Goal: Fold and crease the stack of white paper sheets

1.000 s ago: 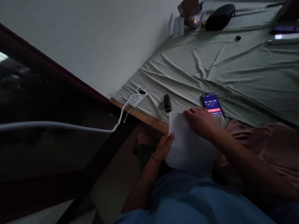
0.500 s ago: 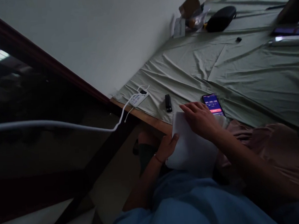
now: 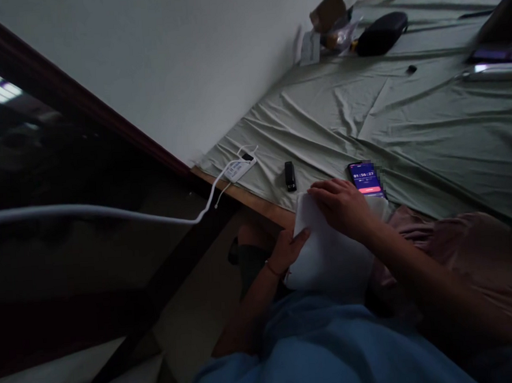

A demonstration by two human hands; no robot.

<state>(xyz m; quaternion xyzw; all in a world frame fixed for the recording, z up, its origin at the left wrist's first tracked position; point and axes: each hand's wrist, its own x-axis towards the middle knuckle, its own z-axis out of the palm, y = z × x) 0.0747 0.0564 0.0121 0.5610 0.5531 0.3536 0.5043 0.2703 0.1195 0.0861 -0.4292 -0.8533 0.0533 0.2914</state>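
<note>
White paper (image 3: 329,256) lies across my lap, tilted toward me; whether it is one sheet or a stack I cannot tell. Its left edge is in my left hand (image 3: 288,248), thumb on top and fingers hidden underneath. At the top edge, my right hand (image 3: 341,206) has its bent fingers closed over the paper near the top left corner. Just beyond that corner, a small black stapler (image 3: 290,176) lies on the green sheet (image 3: 312,118). A phone (image 3: 366,179) showing a running timer rests beyond my right hand, partly covered by it.
A white power strip (image 3: 240,168) with a white cable (image 3: 87,208) sits at the wooden edge, left. Pinkish-brown cloth (image 3: 471,242) is bunched at right. Farther back are a black case (image 3: 382,33), an open cardboard box (image 3: 328,9) and a small black object (image 3: 411,68).
My hands stay on the paper with barely any movement; the right fingers have curled slightly more at the top edge. The whole view has shifted a little, and the phone's timer has advanced.
</note>
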